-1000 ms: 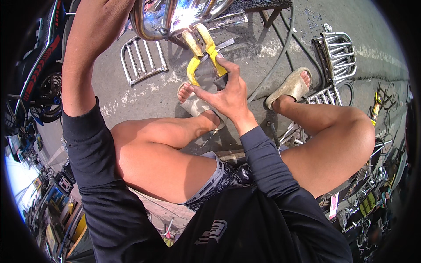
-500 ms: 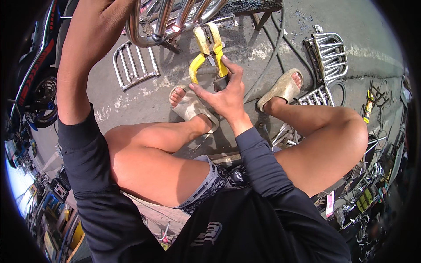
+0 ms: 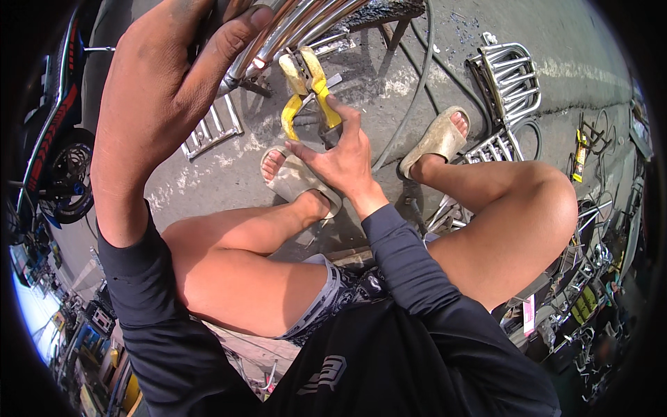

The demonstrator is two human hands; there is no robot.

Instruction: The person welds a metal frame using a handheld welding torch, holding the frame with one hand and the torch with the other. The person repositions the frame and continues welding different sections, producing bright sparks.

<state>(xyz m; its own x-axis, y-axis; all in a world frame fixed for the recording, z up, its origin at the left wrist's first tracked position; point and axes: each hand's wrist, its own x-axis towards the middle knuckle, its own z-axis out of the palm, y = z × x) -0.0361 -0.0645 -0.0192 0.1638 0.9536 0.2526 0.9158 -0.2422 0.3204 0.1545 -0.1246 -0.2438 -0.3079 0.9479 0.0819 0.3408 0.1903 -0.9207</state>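
My left hand (image 3: 170, 87) reaches up at the upper left, its thumb against a rack of bent chrome tubes (image 3: 299, 31). The fingers close round the near end of the rack, partly hidden by the hand itself. A small bright pink-white spot shows on one tube. Below the rack, my right hand (image 3: 342, 158) grips a yellow welding clamp (image 3: 326, 104) by its handles, thumb on one side and fingers on the other. The clamp's worn, pale yellow jaws point up towards the tubes, with a small gap between them.
A dark metal stand (image 3: 397, 35) supports the rack's far side. Flat chrome racks (image 3: 214, 132) lie on the floor, and another chrome rack (image 3: 514, 83) lies at the right. Black cables (image 3: 425, 76) cross the concrete. A motorcycle wheel (image 3: 69, 177) stands at the left.
My left hand has come lower into view with the chrome rack, which is now turned so its tubes appear closer together. The right hand and clamp have shifted slightly left.
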